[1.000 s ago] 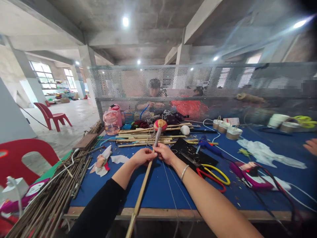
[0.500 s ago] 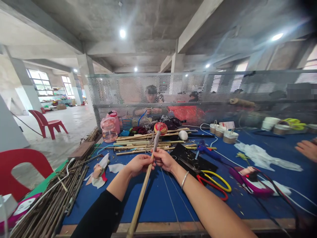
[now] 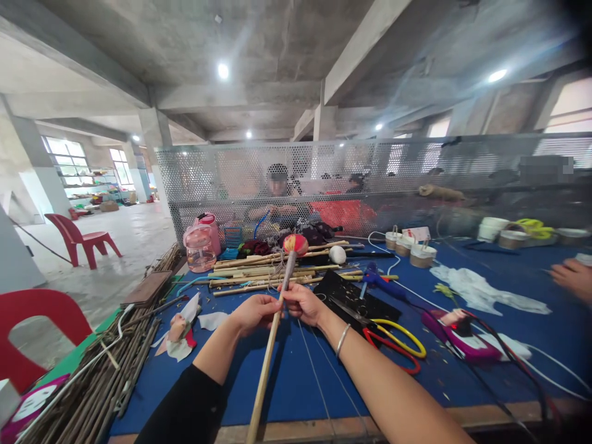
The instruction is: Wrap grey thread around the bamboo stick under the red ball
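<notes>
A long wooden stick point(image 3: 265, 376) slants up from the table's near edge, with a red and yellow ball point(image 3: 296, 245) at its far end. Grey wrapping point(image 3: 288, 271) covers the stick just below the ball. My left hand point(image 3: 256, 313) is closed on the stick below the wrapping, thumb and fingers pinched together. On the other side my right hand point(image 3: 301, 304) pinches the same stick at the wrapping's lower end. Thin pale threads point(image 3: 311, 359) run from under my right hand to the near edge. Scissors point(image 3: 393, 342) with red and yellow handles lie beside my right forearm.
Several bamboo sticks point(image 3: 250, 271) and a white ball point(image 3: 337, 254) lie beyond my hands. Right of them are a blue glue gun point(image 3: 377, 276), a purple power strip point(image 3: 462, 339) and small tubs point(image 3: 422, 254). Dark twigs point(image 3: 99, 376) line the left edge. Another person's hand point(image 3: 573, 279) is far right.
The whole view has shifted slightly, so things sit a little further left. Both hands keep their hold on the stick, with little visible finger movement.
</notes>
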Motion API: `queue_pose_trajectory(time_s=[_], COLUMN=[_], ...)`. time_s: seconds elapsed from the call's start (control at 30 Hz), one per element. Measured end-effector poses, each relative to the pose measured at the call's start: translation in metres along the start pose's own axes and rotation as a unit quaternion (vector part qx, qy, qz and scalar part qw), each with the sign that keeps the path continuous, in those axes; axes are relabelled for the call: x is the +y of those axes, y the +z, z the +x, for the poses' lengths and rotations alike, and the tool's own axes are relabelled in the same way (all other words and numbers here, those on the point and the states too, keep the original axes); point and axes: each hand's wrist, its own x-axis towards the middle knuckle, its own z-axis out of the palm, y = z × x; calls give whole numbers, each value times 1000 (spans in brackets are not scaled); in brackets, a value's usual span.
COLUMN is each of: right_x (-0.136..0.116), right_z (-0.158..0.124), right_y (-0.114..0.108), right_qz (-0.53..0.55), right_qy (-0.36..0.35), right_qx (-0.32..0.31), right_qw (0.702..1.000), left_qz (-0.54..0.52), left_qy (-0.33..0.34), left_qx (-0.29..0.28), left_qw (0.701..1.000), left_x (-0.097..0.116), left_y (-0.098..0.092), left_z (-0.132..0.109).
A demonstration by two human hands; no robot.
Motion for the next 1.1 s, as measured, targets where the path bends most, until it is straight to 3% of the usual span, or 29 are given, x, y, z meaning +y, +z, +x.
queue_pose_trajectory(time_s=[0.1,0.27,0.43,0.53,0.7,0.77,0.97,1.03,1.1], right_x=[3,6,-3,-2,5,3,-4,-2,-1], right_z=[2,6,6,8,13,13,7,7,7], right_y=[0,6,10,9,5,4,0,0,1], right_qz=[-48,-67,-21,-52,-64,-46,-26,-50,-66], right_qy=[-11,-20,18,15,-31,-33,1,-3,-7], right_qx=[23,36,-4,2,55,57,-4,11,26], right_qw=[999,997,1000,999,996,997,1000,999,997], left_qz=[26,128,21,-21,89,117,-72,-47,17], left_qy=[-17,20,-5,-31,32,53,-31,-35,-10], left_qx=[19,82,3,-29,94,112,-11,-3,41], left_qw=[999,988,1000,999,991,985,997,998,999], left_x=[-3,-3,0,-2,-5,-3,0,-1,-1], left_y=[2,0,-10,-9,0,1,-3,-2,-1], left_z=[2,5,2,2,7,6,2,2,2])
